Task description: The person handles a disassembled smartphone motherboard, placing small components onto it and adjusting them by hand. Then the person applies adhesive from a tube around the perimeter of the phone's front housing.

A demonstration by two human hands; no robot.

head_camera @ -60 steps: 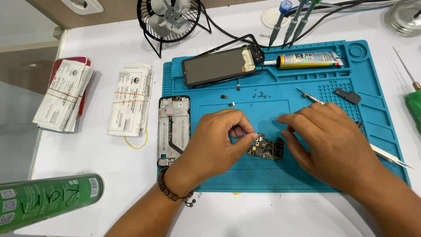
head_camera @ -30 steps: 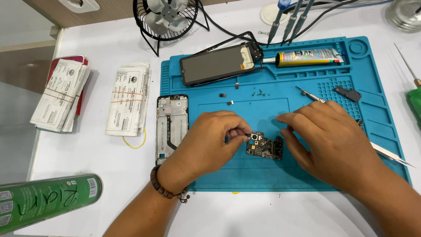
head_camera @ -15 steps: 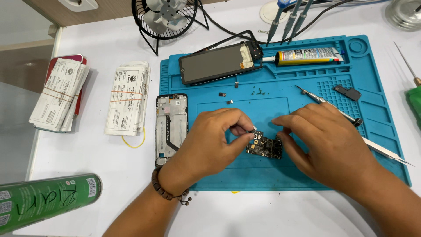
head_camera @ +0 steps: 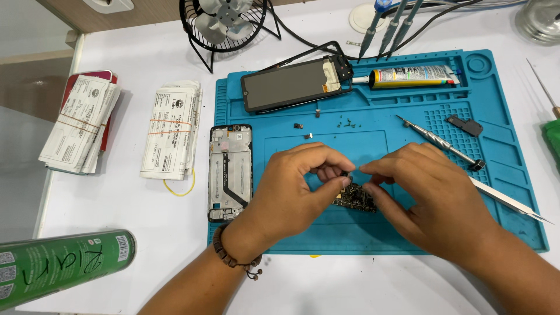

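Taking the blue mat (head_camera: 525, 192) as the landmark: nearest the camera, off its near-left corner, a green can (head_camera: 64, 265) is lying on the white worktop (head_camera: 146, 233). On the mat's near-centre, both hands are closing over a small dark board (head_camera: 353, 198). The left hand (head_camera: 294, 189) is coming in from the left, thumb and forefinger pinched nearly shut on a tiny dark part at the board's upper edge; the right hand (head_camera: 429, 198) is meeting it from the right, its grip likewise almost closed at the same spot — whether it is holding the part or only steadying it, I cannot tell. The board is lying just below and between the fingertips, its long axis running left to right, equally near to both hands; most of it is being hidden by the fingers.

Along the mat's left edge a phone frame (head_camera: 230, 172) is lying lengthwise, pointing away. Right of the hands, a screwdriver (head_camera: 437, 140) and tweezers (head_camera: 507, 201) are resting aslant. At the far edge, a screen (head_camera: 289, 84) and a glue tube (head_camera: 411, 76). Beyond the mat — a small fan (head_camera: 224, 20), its top cut off.
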